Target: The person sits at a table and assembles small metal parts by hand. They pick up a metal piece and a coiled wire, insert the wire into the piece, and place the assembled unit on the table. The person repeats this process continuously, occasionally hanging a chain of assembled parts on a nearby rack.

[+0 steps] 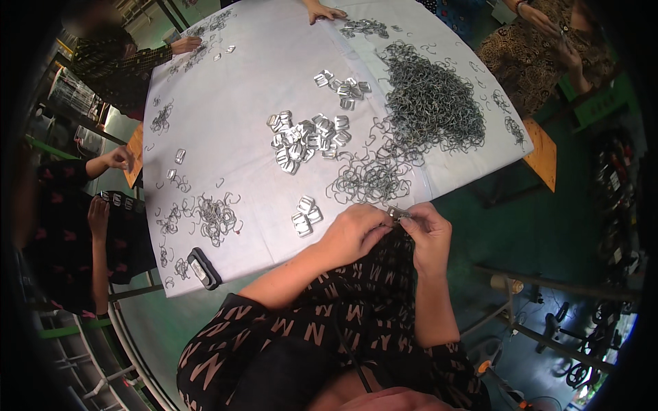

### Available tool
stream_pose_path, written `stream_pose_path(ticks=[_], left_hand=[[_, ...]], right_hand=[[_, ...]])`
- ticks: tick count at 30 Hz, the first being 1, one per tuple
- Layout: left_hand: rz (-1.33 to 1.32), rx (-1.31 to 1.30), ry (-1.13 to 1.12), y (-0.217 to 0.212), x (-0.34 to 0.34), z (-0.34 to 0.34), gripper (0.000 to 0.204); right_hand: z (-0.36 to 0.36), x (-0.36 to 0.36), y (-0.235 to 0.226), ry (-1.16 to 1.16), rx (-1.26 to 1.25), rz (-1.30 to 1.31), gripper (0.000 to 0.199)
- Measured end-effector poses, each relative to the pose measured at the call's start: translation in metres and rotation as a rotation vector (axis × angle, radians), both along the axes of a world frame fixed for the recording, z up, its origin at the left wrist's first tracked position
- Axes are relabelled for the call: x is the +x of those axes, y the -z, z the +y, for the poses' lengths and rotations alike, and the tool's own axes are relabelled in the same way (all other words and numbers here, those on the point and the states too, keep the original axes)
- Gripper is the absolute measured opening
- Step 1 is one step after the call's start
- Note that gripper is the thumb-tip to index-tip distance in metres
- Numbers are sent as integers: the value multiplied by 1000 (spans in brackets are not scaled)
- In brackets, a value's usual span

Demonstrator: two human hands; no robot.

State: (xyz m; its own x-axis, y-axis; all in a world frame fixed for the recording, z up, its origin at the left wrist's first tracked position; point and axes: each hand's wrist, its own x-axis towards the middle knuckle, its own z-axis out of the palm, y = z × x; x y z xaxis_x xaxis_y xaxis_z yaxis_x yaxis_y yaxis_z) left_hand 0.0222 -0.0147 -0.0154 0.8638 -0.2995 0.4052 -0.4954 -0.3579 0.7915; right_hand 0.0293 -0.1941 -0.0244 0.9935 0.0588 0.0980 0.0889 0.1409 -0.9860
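My left hand [355,231] and my right hand [426,231] meet at the near edge of the white table [233,89]. Together they pinch a small metal buckle [397,213] between the fingertips. Just beyond them lies a tangle of bent wire hooks [370,181]. A large heap of the same wire hooks [432,103] sits farther right. A cluster of flat shiny metal buckles [308,140] lies mid-table, and a few more buckles [306,214] rest left of my left hand.
A black phone [203,268] lies at the table's near-left edge beside a smaller wire pile [216,216]. Other people sit around: one at the left [103,219], one at the far left [130,58], one at the far right [548,41]. An orange stool [543,152] stands right.
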Motion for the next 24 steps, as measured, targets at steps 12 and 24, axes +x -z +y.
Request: stream_pose_path(ticks=[12, 24], left_hand=[[-104, 560, -499, 59, 173, 16, 12], [133, 994, -389, 29, 175, 29, 18]], right_hand=[[-12, -12, -6, 58, 87, -40, 14], [-16, -17, -7, 52, 170, -37, 10]])
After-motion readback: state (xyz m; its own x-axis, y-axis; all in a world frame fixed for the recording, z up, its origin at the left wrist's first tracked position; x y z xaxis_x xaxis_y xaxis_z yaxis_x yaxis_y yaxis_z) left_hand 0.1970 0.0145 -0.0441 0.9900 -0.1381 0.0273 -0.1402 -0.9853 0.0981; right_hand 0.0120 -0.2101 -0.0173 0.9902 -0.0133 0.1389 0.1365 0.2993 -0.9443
